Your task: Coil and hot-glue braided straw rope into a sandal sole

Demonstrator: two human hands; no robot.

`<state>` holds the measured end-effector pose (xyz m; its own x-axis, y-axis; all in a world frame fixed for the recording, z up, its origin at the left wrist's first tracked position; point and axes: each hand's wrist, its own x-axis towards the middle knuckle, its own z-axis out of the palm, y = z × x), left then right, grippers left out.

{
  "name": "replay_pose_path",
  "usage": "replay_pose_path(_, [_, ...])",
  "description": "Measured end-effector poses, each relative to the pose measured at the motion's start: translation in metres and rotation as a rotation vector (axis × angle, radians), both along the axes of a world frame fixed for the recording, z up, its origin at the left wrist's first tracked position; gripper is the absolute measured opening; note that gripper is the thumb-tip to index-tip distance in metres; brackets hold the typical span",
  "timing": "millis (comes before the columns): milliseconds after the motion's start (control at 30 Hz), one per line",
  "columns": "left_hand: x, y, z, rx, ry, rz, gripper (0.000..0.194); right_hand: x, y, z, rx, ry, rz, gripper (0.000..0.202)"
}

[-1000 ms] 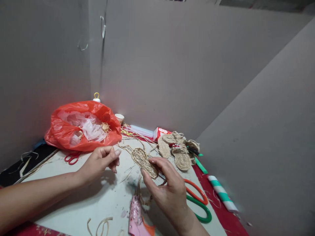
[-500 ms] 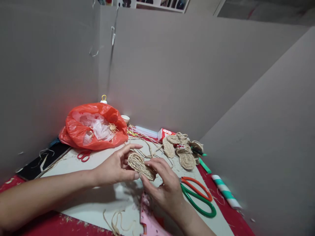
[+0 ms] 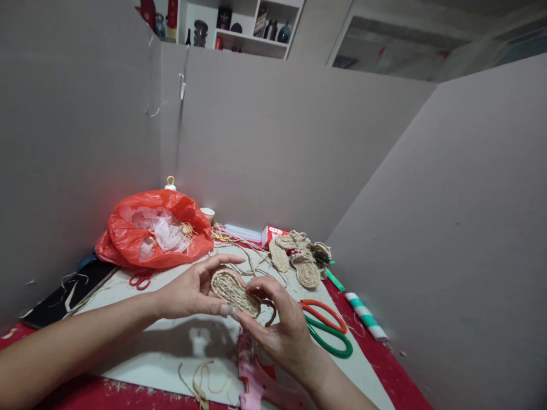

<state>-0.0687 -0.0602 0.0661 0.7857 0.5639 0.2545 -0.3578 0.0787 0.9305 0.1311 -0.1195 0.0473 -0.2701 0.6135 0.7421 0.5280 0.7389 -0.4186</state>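
A small woven straw sole [image 3: 234, 291], oval and made of braided cord, is held up over the white board [image 3: 158, 356]. My left hand [image 3: 194, 287] grips its left end between thumb and fingers. On the other side my right hand [image 3: 273, 319] pinches the lower right end, and a short dark strip curls out by its fingers. Beneath the hands lies a pink glue gun [image 3: 252, 370], partly hidden by my right hand and wrist. Scissors with orange and green handles [image 3: 327, 327] rest just right of that hand.
An open red plastic bag [image 3: 128, 245] stands at the back left, small red scissors [image 3: 141, 279] before it. Several straw slippers [image 3: 305, 270] are piled at the back right, near a red box [image 3: 273, 232]. Loose straw strands [image 3: 200, 381] lie in front; grey partitions [image 3: 256, 142] enclose the table.
The camera view has tilted up and turned slightly right, showing more of the shelf. Both hands still hold the sole, whose face is now turned more toward me.
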Motion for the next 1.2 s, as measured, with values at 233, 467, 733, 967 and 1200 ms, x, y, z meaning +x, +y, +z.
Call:
replay_pose_path(233, [0.001, 0.002, -0.005, 0.004, -0.01, -0.035, 0.065, -0.002, -0.002, -0.014, 0.004, 0.094, 0.037, 0.035])
replay_pose_path(467, [0.003, 0.003, -0.006, -0.021, 0.039, 0.011, 0.061, -0.002, -0.002, -0.016, -0.025, 0.153, 0.094, 0.04])
replay_pose_path(733, [-0.011, 0.026, -0.001, -0.256, -0.036, 0.025, 0.058, 0.016, -0.002, -0.014, 0.005, 0.448, -0.032, 0.028])
replay_pose_path(967, [-0.013, 0.039, -0.02, -0.38, -0.019, -0.047, 0.047, 0.009, 0.003, -0.015, -0.088, 0.405, -0.107, 0.02])
replay_pose_path(1200, [-0.01, 0.04, -0.033, -0.421, 0.019, -0.069, 0.047, 0.004, 0.004, -0.02, -0.271, 0.472, -0.062, 0.014])
